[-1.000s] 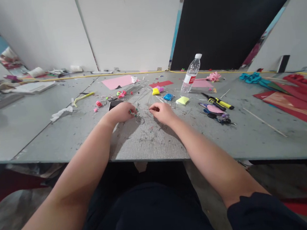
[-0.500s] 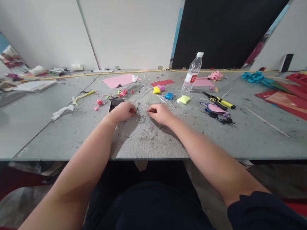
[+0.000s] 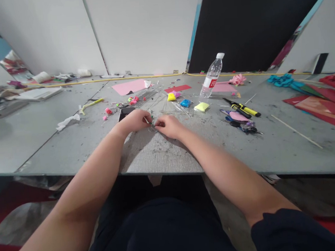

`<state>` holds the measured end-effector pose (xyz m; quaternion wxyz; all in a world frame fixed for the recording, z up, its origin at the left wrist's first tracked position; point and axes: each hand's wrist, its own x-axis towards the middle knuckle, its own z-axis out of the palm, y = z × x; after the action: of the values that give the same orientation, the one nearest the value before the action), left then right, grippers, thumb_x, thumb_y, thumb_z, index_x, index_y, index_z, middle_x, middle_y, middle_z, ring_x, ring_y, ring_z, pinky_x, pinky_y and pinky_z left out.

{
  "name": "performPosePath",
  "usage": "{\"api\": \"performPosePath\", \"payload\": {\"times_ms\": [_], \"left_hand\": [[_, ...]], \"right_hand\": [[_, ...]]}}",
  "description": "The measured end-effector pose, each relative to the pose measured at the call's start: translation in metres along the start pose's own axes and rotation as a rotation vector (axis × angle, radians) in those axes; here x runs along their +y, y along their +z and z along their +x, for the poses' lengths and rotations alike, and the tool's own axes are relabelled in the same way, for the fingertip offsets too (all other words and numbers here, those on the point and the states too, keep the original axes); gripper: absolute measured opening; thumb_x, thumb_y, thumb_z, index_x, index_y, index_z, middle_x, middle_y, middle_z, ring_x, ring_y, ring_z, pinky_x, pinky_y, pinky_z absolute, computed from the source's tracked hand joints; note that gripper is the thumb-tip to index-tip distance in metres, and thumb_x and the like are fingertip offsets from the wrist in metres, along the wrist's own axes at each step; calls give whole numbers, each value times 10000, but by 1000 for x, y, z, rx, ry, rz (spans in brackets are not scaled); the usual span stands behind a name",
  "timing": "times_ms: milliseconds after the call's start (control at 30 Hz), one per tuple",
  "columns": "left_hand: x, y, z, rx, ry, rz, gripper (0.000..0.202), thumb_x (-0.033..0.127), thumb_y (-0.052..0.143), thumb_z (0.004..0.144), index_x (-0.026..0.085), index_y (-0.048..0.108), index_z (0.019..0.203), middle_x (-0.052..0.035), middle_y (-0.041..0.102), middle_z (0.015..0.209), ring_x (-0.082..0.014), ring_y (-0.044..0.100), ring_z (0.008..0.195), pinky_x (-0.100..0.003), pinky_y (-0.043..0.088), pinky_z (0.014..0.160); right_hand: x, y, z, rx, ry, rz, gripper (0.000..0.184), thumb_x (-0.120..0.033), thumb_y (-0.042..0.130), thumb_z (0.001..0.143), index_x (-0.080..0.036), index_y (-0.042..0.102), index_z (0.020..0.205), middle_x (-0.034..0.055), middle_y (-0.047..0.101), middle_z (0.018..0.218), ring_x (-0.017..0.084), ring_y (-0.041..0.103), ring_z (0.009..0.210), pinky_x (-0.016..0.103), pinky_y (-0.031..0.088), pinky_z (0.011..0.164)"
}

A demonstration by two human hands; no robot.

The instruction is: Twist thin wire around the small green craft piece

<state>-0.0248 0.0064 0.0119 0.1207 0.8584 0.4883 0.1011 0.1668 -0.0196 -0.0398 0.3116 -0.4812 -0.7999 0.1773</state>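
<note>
My left hand [image 3: 139, 120] is closed in a pinch on a thin, silvery curled strand [image 3: 151, 128], which looks like wire or fine chain and has a small green bit by the fingertips. Close on its right, my right hand [image 3: 169, 126] has thumb and fingers pressed together at the strand's other side. The two hands almost touch above the grey table [image 3: 155, 157]. Just behind my left wrist lies a dark open box [image 3: 125, 112], partly hidden by the hand.
Behind the hands lie small packets of yellow [image 3: 171, 97], blue [image 3: 185, 103] and pale yellow [image 3: 202, 107] material. A plastic bottle [image 3: 211, 77] stands behind them. Yellow-and-black pliers [image 3: 239, 109] lie to the right, near a thin stick [image 3: 297, 131]. Pink clumps [image 3: 108, 110] lie left.
My right hand has moved left, up to the curled strand and my left hand. My left hand has shifted slightly right. The view has turned a little.
</note>
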Motion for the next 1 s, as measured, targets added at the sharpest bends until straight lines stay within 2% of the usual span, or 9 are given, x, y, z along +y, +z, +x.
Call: {"api": "performPosePath", "payload": {"times_ms": [133, 267, 367, 533, 800, 1000], "left_hand": [[-2, 2, 2, -5, 7, -51, 194, 218, 691, 736, 167, 761, 909, -41, 752, 858, -187, 681, 794, -267, 481, 728], [-2, 7, 4, -26, -25, -193, 223, 193, 706, 715, 157, 779, 922, -67, 781, 899, -205, 708, 834, -288, 501, 763], [-1, 8, 4, -50, -42, -264, 202, 206, 742, 692, 171, 793, 884, -57, 780, 850, -210, 708, 809, -303, 504, 759], [1, 6, 2, -51, -40, -224, 153, 249, 784, 686, 181, 778, 823, -20, 720, 717, -181, 653, 703, -290, 465, 682], [5, 6, -2, -138, -4, -293, 149, 244, 753, 686, 194, 749, 827, -2, 726, 754, -179, 658, 738, -279, 462, 683], [13, 17, 0, -77, -17, -279, 117, 145, 696, 644, 179, 688, 755, 0, 697, 720, -170, 642, 714, -276, 456, 665]], "right_hand": [[-3, -3, -2, -42, 27, -17, 80, -143, 707, 861, -168, 781, 842, 56, 772, 884, 176, 683, 820, 273, 466, 759], [-10, -6, -6, -57, 59, -37, 84, -139, 701, 861, -166, 778, 841, 63, 774, 877, 183, 684, 821, 274, 459, 746], [-13, -9, -9, -62, 114, -38, 91, -146, 694, 869, -169, 775, 835, 57, 771, 837, 181, 681, 782, 274, 456, 729], [-16, -12, -11, -58, 197, -29, 75, -155, 716, 862, -158, 768, 808, 61, 769, 796, 176, 682, 752, 266, 448, 702], [-15, -10, -9, -52, 213, 16, 80, -141, 702, 836, -171, 752, 781, 34, 750, 721, 173, 691, 723, 250, 449, 661], [-11, -11, -9, -50, 209, 60, 69, -132, 709, 818, -169, 739, 769, 24, 747, 726, 159, 686, 706, 242, 454, 661]]}}
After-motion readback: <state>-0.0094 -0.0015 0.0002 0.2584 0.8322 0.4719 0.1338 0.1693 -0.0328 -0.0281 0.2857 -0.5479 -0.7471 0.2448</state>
